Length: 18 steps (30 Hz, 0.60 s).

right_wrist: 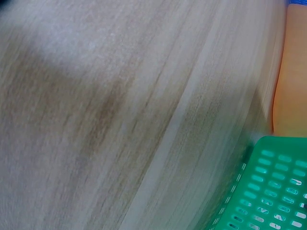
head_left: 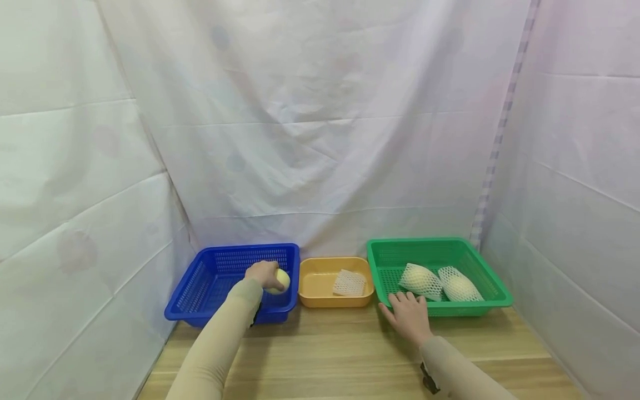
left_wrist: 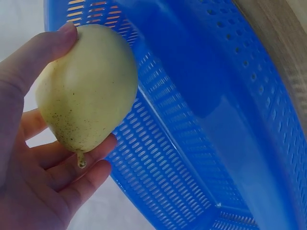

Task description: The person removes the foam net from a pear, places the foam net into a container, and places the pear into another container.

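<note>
Over the right side of the blue basket, my left hand holds a pale yellow-green pear. In the left wrist view the thumb and fingers grip this pear, its stem and dark specks showing. My right hand rests at the front rim of the green basket, fingers spread and relaxed, holding nothing. Inside that basket lie two pears in white foam nets, a left netted pear and a right netted pear. The right wrist view does not show the hand.
A yellow-orange tray stands between the two baskets with a flattened white foam net in it. All of them sit along the back of a wood-grain table. White cloth walls rise behind and at both sides.
</note>
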{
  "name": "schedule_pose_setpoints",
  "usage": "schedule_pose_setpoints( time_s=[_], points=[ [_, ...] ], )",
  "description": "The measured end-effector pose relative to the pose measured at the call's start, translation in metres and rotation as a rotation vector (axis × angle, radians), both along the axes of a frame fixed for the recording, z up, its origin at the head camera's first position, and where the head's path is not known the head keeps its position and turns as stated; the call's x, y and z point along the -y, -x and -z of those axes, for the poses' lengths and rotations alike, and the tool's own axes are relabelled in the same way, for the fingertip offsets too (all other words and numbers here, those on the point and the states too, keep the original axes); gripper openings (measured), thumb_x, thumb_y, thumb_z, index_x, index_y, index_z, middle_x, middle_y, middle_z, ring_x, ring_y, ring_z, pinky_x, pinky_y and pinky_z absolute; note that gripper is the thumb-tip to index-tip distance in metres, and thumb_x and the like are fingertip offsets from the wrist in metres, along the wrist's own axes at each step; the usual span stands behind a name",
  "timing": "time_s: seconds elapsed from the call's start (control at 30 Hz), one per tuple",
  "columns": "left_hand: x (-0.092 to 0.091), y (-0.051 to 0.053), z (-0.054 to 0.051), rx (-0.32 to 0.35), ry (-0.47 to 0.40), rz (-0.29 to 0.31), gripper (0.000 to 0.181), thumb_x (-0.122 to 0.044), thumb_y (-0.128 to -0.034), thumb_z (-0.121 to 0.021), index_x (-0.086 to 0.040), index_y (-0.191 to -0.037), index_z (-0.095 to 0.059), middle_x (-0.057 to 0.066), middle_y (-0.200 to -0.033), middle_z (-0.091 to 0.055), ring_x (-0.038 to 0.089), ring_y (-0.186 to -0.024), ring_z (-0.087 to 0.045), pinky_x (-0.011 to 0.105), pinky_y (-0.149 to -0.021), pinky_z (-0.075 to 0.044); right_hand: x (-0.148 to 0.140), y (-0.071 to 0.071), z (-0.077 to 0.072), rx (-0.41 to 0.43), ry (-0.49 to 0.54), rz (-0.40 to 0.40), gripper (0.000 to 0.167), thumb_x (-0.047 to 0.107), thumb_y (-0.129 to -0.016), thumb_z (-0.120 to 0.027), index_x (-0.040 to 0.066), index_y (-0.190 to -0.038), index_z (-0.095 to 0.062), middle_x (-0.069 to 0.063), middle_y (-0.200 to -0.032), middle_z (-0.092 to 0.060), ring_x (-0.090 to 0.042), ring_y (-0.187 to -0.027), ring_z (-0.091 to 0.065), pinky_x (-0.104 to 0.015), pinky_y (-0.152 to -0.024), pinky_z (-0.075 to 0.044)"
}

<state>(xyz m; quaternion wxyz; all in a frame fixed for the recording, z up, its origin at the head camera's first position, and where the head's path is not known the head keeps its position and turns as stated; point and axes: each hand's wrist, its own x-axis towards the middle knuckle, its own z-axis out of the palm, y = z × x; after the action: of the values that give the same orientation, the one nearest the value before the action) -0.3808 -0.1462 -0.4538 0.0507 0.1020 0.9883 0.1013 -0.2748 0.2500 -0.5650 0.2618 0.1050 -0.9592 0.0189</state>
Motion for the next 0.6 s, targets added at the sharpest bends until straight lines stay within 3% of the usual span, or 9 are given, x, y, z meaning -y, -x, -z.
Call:
schedule_pose_setpoints(
  time_s=[0.4,0.6],
  points=[
    [-0.003,-0.011,0.0,0.037,0.029,0.0,0.05,-0.036,-0.0674,-0.086,-0.011,-0.105,-0.065,0.004,-0.086,-0.061,0.024,-0.078,-0.056,0.042,-0.071,-0.049,0.001,0.0,-0.001,-0.005,0.011,-0.003,0.033,0.048,-0.09,-0.063,0.015,-0.095,-0.065,-0.002,-0.084,-0.059,-0.024,-0.072,-0.048,-0.042,-0.062,-0.032],
    [-0.003,-0.011,0.007,0.033,0.048,0.002,0.057,-0.038,-0.0671,-0.086,-0.011,-0.112,-0.065,0.004,-0.089,-0.063,0.024,-0.079,-0.057,0.042,-0.071,-0.05,0.0,0.001,0.001,-0.012,0.009,-0.004,0.034,0.049,-0.089,-0.063,0.016,-0.096,-0.065,-0.002,-0.085,-0.06,-0.023,-0.072,-0.048,-0.042,-0.062,-0.032]
  ],
)
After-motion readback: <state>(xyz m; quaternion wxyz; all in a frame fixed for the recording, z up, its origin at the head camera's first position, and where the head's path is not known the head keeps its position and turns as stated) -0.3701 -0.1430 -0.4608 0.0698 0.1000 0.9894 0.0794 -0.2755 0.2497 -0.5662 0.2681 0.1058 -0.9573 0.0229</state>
